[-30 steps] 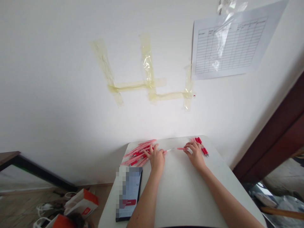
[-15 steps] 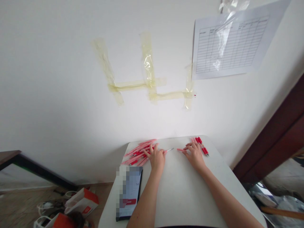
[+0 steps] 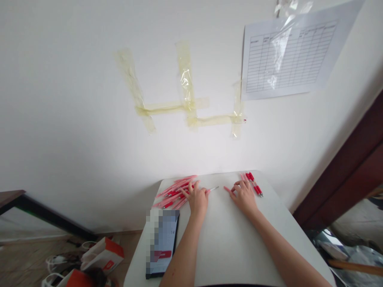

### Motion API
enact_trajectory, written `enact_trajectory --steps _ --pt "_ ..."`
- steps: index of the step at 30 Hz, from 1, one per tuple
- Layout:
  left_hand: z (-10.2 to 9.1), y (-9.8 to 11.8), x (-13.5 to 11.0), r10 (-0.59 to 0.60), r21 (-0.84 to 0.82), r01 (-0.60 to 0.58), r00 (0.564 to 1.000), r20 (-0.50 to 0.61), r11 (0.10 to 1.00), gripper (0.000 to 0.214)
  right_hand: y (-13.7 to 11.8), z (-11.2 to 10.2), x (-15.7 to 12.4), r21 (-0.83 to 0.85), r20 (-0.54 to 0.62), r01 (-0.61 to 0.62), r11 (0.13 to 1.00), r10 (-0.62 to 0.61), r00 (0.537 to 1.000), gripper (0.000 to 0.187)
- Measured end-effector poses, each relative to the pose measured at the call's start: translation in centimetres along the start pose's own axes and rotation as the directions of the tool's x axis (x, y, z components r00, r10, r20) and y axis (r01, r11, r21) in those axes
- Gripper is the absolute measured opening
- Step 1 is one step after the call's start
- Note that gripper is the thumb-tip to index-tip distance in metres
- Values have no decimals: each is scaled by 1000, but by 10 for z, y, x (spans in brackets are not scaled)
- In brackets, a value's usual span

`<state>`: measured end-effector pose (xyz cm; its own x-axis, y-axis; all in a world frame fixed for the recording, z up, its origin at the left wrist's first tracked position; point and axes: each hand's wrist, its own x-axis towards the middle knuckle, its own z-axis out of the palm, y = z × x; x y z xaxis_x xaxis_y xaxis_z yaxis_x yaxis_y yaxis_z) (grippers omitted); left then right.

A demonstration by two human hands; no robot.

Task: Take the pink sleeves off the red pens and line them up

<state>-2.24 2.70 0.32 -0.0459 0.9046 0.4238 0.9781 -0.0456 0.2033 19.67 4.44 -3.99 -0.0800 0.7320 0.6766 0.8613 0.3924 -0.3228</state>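
Note:
My left hand (image 3: 198, 198) is closed in a pinch on a slim pen part (image 3: 213, 189), pink near the fingers with a thin silvery end that points right. Its other fingers spread over a pile of pink and red pen parts (image 3: 172, 193) at the table's back left. Across a small gap, my right hand (image 3: 244, 196) pinches a short pinkish-red pen barrel (image 3: 227, 189), whose free end points toward the left hand. Just beyond the right hand lie several red-gripped pens (image 3: 257, 190), partly hidden by the fingers.
A phone (image 3: 167, 239) lies on the white table (image 3: 230, 247) beside my left forearm. The back edge meets a wall with yellowish tape (image 3: 186, 79) and a taped printed sheet (image 3: 287, 59). Red-and-white bags (image 3: 103, 255) stand on the floor at left.
The barrel in my right hand has tilted, its free end now angled more upward and away from me. My left hand and its pen part have hardly moved.

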Motion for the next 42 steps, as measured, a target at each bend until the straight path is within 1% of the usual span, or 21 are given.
enact_trajectory --steps 3,6,11,13,17,20,23,27,30,35,38,42 --pt "0 0 0 -3 -10 3 1000 1 1000 17 0 -2 0 -21 -10 -16 1000 15 1000 23" --pt "0 0 1 -9 -9 9 1000 6 1000 18 1 -3 0 -86 -34 -57 995 54 998 22" --pt "1 -1 1 -6 -11 6 1000 11 1000 19 -1 -6 0 -163 -63 -148 975 140 988 35" --pt "2 -1 1 -6 -9 6 1000 6 1000 17 -5 -7 0 -183 -45 -170 968 165 985 36" --pt "2 -1 1 -8 -3 8 1000 2 1000 16 -9 -10 1 -278 2 -200 940 209 978 36" --pt "2 -1 1 -7 -2 7 1000 6 1000 17 -9 -9 1 -318 34 -204 926 226 974 31" --pt "2 -1 1 -7 -4 7 1000 8 1000 18 -5 -7 0 -324 56 -198 925 227 972 26" --pt "2 0 1 -10 -13 10 1000 16 1000 18 -3 -5 -1 -313 45 -194 930 218 975 24" --pt "2 0 2 -4 -32 5 1000 25 999 20 -3 -4 -2 -287 -5 -201 937 209 978 28" --pt "-1 -3 4 51 -63 -48 998 44 997 19 3 -5 -1 -161 -72 -190 968 180 981 32" --pt "-4 -6 5 95 -93 -93 995 26 991 19 10 -6 0 -62 -89 -118 991 112 990 28" --pt "-6 -8 5 156 -149 -155 988 -4 977 17 15 -6 -1 37 -41 -3 999 5 999 23"
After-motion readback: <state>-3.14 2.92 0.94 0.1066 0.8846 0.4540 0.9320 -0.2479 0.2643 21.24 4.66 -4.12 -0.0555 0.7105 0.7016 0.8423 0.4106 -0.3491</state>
